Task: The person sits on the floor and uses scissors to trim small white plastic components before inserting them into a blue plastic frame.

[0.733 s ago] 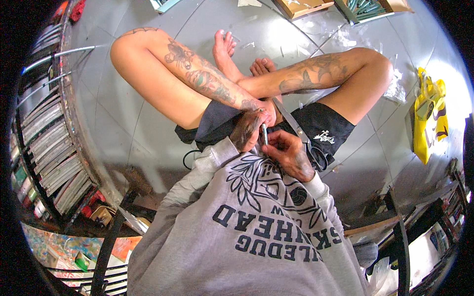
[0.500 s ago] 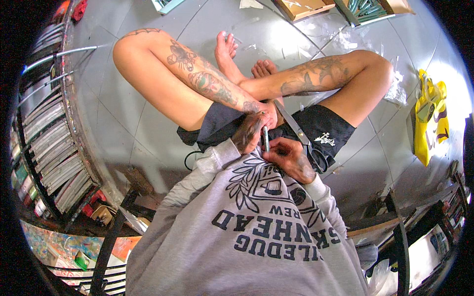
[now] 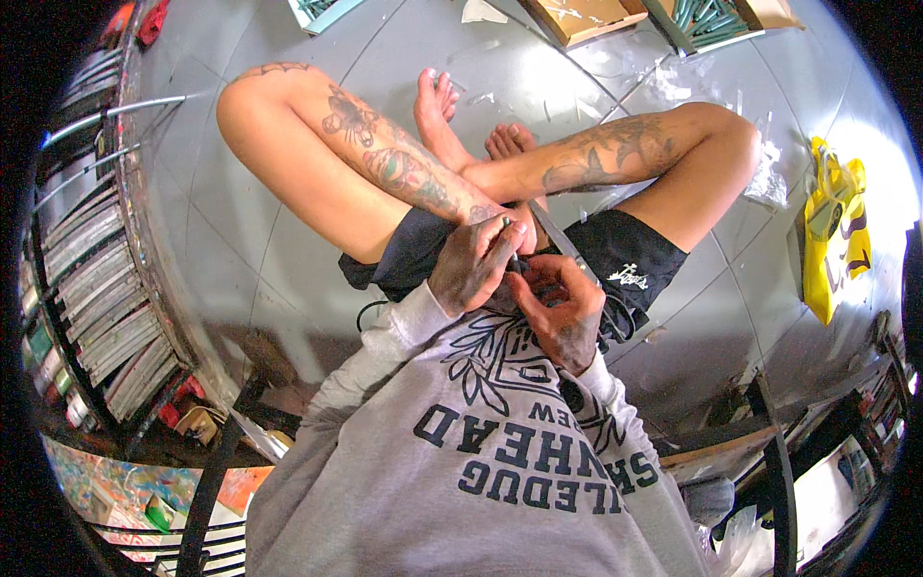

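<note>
Two narrow grips, left hand (image 3: 469, 265) and right hand (image 3: 563, 310), pinch one small dark piece (image 3: 518, 264), mostly hidden; scissors (image 3: 561, 238) lie beside them on black shorts (image 3: 615, 252).

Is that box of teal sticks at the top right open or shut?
Open: the box has its top uncovered, with the teal sticks visible inside.

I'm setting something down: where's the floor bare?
Between left thigh and shelved stacks, and between black shorts and yellow bag. Crowded: beyond the feet, with plastic scraps and cardboard boxes; over the shorts, with left hand, right hand and scissors.
</note>
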The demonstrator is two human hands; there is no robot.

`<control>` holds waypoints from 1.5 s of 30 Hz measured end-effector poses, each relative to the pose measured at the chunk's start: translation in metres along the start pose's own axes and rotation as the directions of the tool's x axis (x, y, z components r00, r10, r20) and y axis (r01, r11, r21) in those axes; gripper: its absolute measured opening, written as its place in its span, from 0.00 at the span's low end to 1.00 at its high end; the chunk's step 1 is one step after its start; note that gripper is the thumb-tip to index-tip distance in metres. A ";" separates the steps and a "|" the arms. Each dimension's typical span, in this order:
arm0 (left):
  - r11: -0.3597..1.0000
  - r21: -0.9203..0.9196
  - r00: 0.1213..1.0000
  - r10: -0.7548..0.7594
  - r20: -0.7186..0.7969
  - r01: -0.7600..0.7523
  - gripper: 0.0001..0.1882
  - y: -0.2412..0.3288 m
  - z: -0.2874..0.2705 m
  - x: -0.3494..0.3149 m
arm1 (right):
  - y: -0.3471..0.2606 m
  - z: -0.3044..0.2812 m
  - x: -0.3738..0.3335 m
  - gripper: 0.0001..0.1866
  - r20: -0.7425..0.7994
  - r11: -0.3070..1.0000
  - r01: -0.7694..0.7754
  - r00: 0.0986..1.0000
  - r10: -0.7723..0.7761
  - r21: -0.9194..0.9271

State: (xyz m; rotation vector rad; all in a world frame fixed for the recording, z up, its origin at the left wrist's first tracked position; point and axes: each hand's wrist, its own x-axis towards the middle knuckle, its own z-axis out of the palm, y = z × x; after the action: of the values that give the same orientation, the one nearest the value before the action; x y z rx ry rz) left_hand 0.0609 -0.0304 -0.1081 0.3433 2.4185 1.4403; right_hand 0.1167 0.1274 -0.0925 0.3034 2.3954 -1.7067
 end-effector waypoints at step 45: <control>0.862 -0.444 0.928 -0.341 -0.151 0.244 0.18 -0.012 -0.023 0.022 | 0.023 0.007 -0.025 0.07 0.102 0.817 -0.438 0.895 0.433 0.374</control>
State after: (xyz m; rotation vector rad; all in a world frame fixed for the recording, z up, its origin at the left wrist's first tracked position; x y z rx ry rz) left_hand 0.0308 -0.0469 -0.1112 -0.2957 2.1115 1.8682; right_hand 0.1468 0.1263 -0.1093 0.8271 1.7605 -1.9161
